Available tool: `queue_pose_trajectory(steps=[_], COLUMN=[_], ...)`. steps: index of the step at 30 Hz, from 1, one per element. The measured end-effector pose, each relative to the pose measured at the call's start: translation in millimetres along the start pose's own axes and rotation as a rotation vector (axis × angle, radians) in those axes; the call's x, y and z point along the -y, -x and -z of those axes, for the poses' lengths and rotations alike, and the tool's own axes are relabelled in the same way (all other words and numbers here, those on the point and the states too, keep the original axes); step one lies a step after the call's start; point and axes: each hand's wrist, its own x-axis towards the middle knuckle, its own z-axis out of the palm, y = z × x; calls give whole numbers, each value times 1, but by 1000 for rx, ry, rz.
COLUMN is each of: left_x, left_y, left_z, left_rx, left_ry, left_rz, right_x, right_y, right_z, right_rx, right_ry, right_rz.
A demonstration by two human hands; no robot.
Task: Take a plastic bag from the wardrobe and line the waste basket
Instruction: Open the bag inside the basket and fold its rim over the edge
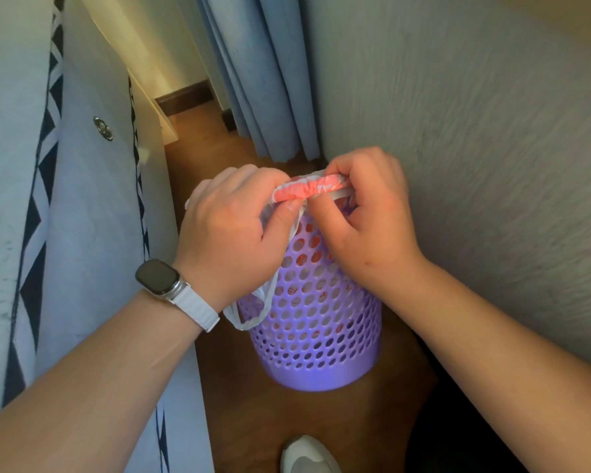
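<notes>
A purple perforated waste basket [316,336] stands upright on the brown floor, close to the wall. A white plastic bag with red print [306,191] sits inside it; red shows through the holes. My left hand [232,230] and my right hand [365,216] both pinch the bag's bunched edge at the near side of the basket's rim. One white bag handle [253,310] hangs loose down the basket's left outside. The rim itself is mostly hidden behind my hands.
A mattress edge [82,216] with a black-and-white trim runs along the left. A grey wall [475,148] closes the right side, and blue curtains [260,80] hang at the back. My shoe [307,455] is on the floor below the basket.
</notes>
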Motion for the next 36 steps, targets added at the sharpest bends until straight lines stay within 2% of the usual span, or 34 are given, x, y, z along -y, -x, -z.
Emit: queue_pose_trajectory(steps=[6, 10, 17, 22, 26, 36], left_x=[16, 17, 9, -1, -7, 10], left_y=[1, 0, 1, 3, 4, 5], left_z=[-1, 0, 1, 2, 0, 0], left_rx=[-46, -62, -58, -73, -97, -110], left_ry=[-6, 46, 171, -19, -63, -46], left_rz=[69, 81, 46, -10, -50, -35], right_x=[-17, -26, -20, -9, 0, -21], right_y=[-5, -6, -6, -1, 3, -2], right_z=[5, 6, 6, 4, 1, 7], right_rx=[81, 34, -51, -30, -13, 74], right_ry=[-123, -146, -84, 19, 53, -98], right_rz=[25, -42, -40, 57, 64, 61])
